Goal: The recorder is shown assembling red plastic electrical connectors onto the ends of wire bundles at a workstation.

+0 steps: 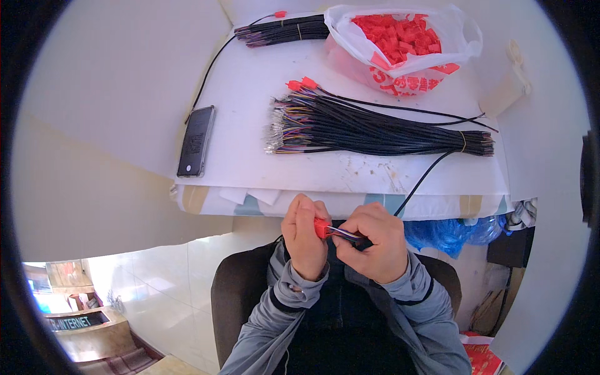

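So, past the connector (321,227) lie cables (381,128); a phone (197,142).

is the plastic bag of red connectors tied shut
No, the white plastic bag has its mouth wide open, showing the heap of red connectors inside.

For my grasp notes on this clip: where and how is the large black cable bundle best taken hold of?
Probably just left of the thin band, from above, gripping across its length: there the black cable bundle lies narrow and gathered, while its left end fans into loose coloured wires.
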Demonstrator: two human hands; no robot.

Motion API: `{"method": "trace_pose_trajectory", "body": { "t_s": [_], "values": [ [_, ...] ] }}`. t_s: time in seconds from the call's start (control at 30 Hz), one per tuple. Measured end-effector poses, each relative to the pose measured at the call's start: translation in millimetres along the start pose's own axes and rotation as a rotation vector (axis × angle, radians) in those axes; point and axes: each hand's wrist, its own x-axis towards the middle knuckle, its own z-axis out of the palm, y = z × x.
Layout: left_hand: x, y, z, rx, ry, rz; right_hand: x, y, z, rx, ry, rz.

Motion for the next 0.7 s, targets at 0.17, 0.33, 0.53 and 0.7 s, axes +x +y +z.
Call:
{"method": "trace_pose_trajectory", "body": {
  "t_s": [0.17,0.33,0.53,0.7],
  "values": [
    [0.4,-0.2,0.7,0.008,-0.009,-0.01,-1.2,2.0,-0.4,-0.037,0.024,-0.049],
    [0.8,4.3,3.8,-0.025,-0.007,-0.057,-0.1,5.3,0.4,0.003,0.015,-0.081],
    [2.1,4.3,5.6,-0.027,-0.016,-0.054,0.5,3.4,0.0,-0.001,0.022,-0.085],
    [2.3,5.3,7.6,-0.028,-0.007,-0.058,-0.3,5.8,2.5,0.021,0.045,-0.092]
  ]
}}
